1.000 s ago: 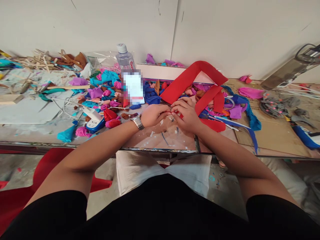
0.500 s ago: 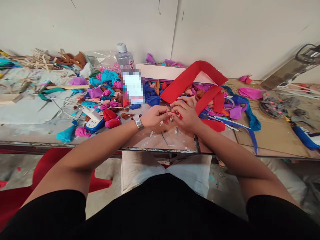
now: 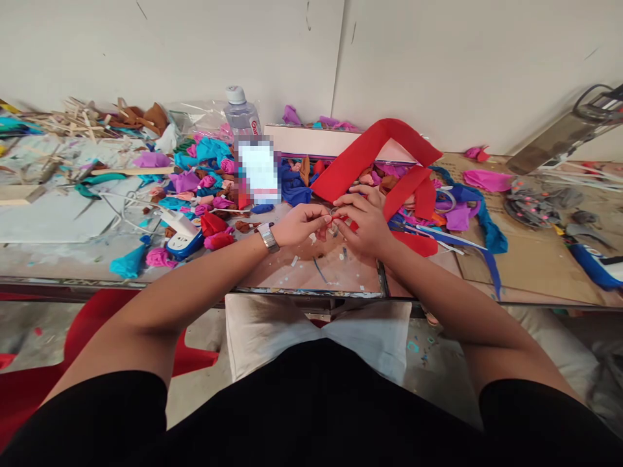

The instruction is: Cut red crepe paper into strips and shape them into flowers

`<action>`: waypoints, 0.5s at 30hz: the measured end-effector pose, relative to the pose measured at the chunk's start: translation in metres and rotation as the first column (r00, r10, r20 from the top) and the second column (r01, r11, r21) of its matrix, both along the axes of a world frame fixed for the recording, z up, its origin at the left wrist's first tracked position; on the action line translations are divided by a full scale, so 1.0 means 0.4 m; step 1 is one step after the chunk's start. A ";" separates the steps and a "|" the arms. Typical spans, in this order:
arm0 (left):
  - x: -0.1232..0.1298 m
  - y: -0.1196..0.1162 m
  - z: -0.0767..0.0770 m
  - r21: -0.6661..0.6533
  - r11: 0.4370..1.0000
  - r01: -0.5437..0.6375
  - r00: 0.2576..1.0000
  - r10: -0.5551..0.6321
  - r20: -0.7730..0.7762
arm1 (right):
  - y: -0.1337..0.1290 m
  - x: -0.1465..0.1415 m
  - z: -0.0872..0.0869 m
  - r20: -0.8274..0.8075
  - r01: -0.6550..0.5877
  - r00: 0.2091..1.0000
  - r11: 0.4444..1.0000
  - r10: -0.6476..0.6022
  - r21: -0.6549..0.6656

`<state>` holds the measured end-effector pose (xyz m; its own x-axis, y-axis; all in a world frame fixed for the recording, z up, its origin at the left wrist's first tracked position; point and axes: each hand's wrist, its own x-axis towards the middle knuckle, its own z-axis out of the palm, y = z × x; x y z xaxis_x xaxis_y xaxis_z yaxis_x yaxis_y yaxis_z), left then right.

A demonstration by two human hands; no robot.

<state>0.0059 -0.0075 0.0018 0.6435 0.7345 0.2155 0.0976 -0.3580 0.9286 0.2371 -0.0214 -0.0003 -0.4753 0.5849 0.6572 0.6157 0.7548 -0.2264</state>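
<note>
My left hand [image 3: 302, 224], with a watch on its wrist, pinches at a small red piece [image 3: 334, 220] just above the table. Facing it, my right hand [image 3: 363, 219] has its thumb and fingertips closed on the same red piece, the other fingers loosely bent. The fingertips of both hands nearly meet, and most of the piece is hidden behind them. Right behind my right hand lies a wide folded red strip [image 3: 357, 159], of paper or cloth. Its folds run down to the right of the hand, across other coloured scraps.
A phone [image 3: 259, 170] with a blurred screen leans by a water bottle [image 3: 242, 115]. Rolled coloured paper flowers [image 3: 159, 257] and a power strip [image 3: 185, 241] lie left. Scissors [image 3: 440, 235] and blue strips lie right, near cardboard [image 3: 530, 259]. The table's front edge [image 3: 311, 292] is close.
Both hands stay in nearly the same place over the table, with only small finger shifts around the red piece. The view has moved very slightly.
</note>
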 end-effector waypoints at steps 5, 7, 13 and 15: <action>0.002 -0.003 0.006 -0.163 0.984 0.066 0.998 -0.063 0.024 | 0.000 0.002 0.004 0.015 0.010 1.000 0.999 -0.011 0.038; 0.001 -0.002 0.008 -0.215 0.973 0.081 0.996 -0.075 0.038 | -0.001 0.003 0.004 0.016 0.007 1.000 0.999 -0.007 0.046; -0.001 0.000 -0.001 -0.091 0.992 0.092 0.995 -0.096 -0.035 | -0.004 0.003 0.000 0.003 0.005 1.000 1.000 -0.005 0.015; 0.001 -0.002 -0.007 -0.015 0.998 0.064 0.996 -0.065 -0.055 | -0.003 0.002 -0.001 0.003 0.001 1.000 1.000 -0.001 0.015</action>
<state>0.0061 -0.0084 -0.0010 0.7002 0.6937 0.1687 0.1266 -0.3532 0.9269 0.2379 -0.0228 -0.0007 -0.4771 0.5750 0.6647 0.6168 0.7578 -0.2129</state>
